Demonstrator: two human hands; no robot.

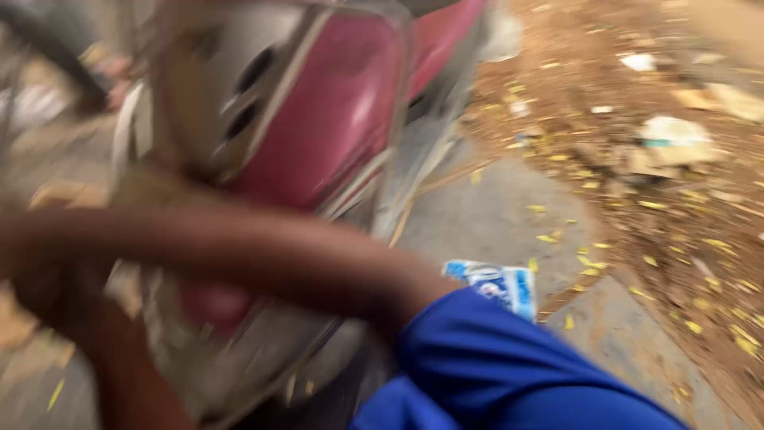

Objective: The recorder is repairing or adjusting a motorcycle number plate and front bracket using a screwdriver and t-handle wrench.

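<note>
The red scooter [318, 119] fills the upper left of the view, its shiny red panel tilted toward the camera with a grey slotted part just left of that panel. It's all smeared by motion, so the finer bits are anyone's guess. A bare forearm [239, 255] stretches straight across the front of the scooter, from a blue sleeve [493, 374] at the lower right over to the far left edge. My read is that the arm lies that way because it's reaching past the bodywork to something on the scooter's left side. Which arm it is I can't tell for sure, and the hand at its end is just a dark blur low on the scooter's left, so I can't tell if the fingers are clenched, loose or holding anything. No second hand shows clearly. Right of the scooter there's a strip of grey pavement [493, 215] with a blue and white wrapper [497, 285] lying flat just beside the sleeve. Further right of the scooter, dirt ground [676, 199] carries scattered yellow leaves and scraps of litter.
</note>
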